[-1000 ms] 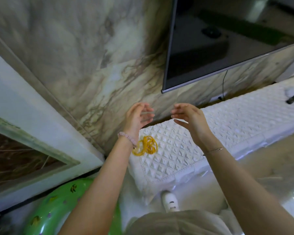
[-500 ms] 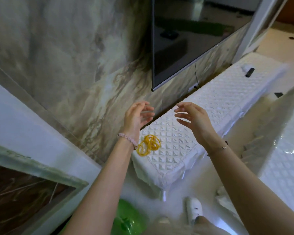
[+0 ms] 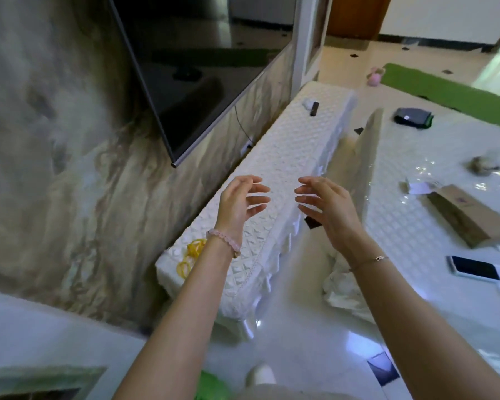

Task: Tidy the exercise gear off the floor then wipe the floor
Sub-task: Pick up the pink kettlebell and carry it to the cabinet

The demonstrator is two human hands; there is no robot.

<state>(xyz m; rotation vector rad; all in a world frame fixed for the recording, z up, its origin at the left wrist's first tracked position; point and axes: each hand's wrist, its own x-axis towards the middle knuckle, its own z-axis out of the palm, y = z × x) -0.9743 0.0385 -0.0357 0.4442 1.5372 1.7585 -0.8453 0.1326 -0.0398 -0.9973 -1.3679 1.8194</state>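
Observation:
A coil of yellow resistance band [image 3: 191, 256] lies on the near end of the long cabinet covered in white quilted cloth [image 3: 289, 157], partly behind my left forearm. My left hand [image 3: 238, 204] and my right hand [image 3: 326, 206] hover above the cabinet, palms facing each other, fingers loosely spread, holding nothing. Far across the pale tiled floor [image 3: 309, 342] lie a green exercise mat [image 3: 451, 89] and a pink kettlebell [image 3: 375, 77]. A green ball [image 3: 211, 385] shows at the bottom edge by my foot.
A wall-mounted TV [image 3: 197, 62] hangs over the cabinet, which carries a black remote [image 3: 314, 108]. At right a quilted table [image 3: 416, 220] holds a phone [image 3: 475, 269], a brown box [image 3: 468, 215] and a dark folded cloth [image 3: 412, 117].
My view has swung right, revealing the floor, mat and table. Both hands stay raised and empty; the yellow band now sits lower left of my left wrist.

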